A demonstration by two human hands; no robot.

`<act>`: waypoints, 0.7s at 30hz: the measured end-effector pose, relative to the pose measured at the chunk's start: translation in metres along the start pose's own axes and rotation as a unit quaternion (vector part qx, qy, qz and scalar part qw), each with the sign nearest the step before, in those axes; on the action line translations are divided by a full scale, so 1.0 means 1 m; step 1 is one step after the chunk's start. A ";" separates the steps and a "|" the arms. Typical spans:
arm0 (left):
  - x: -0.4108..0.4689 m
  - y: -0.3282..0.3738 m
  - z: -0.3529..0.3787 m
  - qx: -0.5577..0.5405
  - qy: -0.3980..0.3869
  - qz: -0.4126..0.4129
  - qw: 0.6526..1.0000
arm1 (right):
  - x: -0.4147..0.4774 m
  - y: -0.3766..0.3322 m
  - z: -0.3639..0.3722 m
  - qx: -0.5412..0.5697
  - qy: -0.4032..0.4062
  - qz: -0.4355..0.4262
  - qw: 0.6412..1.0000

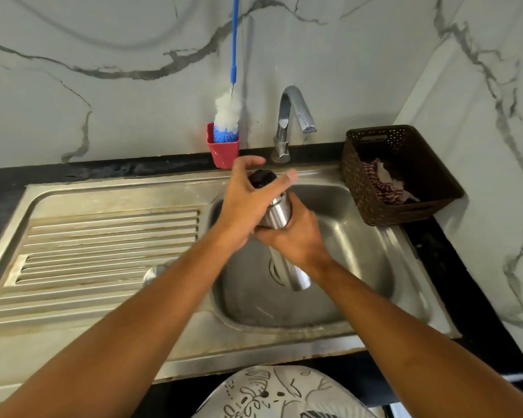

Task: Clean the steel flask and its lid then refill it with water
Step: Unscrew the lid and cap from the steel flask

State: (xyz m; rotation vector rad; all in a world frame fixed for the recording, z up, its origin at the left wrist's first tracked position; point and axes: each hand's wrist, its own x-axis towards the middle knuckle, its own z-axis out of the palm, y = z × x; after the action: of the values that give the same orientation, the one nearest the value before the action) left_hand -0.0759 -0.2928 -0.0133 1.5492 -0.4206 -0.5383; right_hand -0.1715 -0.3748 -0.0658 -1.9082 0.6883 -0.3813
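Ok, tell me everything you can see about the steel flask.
The steel flask is a slim, shiny metal cylinder with a black lid on its narrower neck. It is held tilted above the sink basin, lid end away from the person, base nearer. The right hand grips its middle, hiding part of the body; the left hand curls round the lid. Whether it holds water cannot be seen.
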 end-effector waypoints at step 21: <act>0.003 0.008 -0.014 -0.009 -0.152 -0.001 0.988 | -0.001 -0.006 -0.011 -0.033 0.036 0.018 0.999</act>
State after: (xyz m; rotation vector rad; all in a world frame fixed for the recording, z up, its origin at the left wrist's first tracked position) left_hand -0.0652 -0.2835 -0.0054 1.4531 -0.6441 -0.7809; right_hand -0.1762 -0.3804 -0.0561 -1.9498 0.7909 -0.4104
